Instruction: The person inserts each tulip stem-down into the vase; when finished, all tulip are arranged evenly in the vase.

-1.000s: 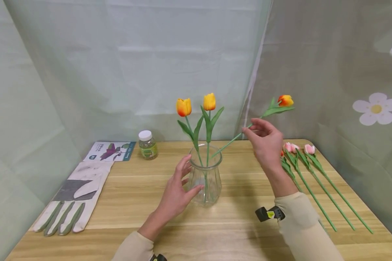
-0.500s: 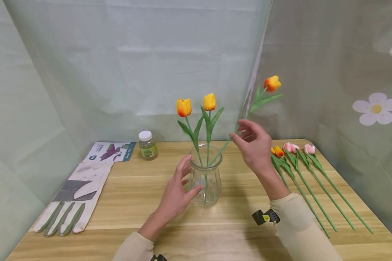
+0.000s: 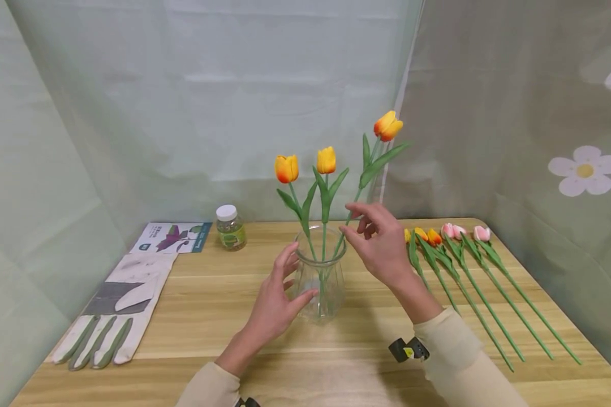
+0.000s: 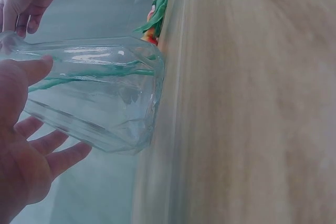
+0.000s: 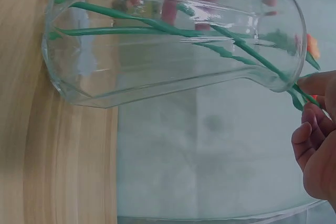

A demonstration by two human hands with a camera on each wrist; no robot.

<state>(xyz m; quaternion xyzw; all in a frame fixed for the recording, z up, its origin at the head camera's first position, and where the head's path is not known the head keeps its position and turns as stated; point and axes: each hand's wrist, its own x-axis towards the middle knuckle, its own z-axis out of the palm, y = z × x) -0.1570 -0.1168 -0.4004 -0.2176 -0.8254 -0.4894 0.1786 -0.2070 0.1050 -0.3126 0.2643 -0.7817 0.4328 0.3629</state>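
Note:
A clear glass vase [image 3: 335, 291] stands upright on the wooden table, holding two orange-yellow tulips, the left tulip [image 3: 287, 168] and the middle tulip [image 3: 326, 160]. My left hand [image 3: 275, 302] steadies the vase, its fingers round the left side and its thumb on the front. With thumb and fingers, my right hand [image 3: 382, 246] pinches the green stem of a third tulip [image 3: 388, 126] just above the rim. That tulip leans right, and its lower stem [image 5: 252, 51] is inside the glass, as the right wrist view shows.
Several orange-yellow and pink tulips [image 3: 481, 233] lie side by side on the right of the table [image 3: 203, 328]. At left are a work glove [image 3: 117, 308] and a printed card [image 3: 173, 236]. A small white-capped jar [image 3: 231, 229] stands behind the vase's left.
My right hand has moved left and slightly down toward the vase. The third tulip has swung more upright, its stem going deeper into the glass. The left hand has stayed put.

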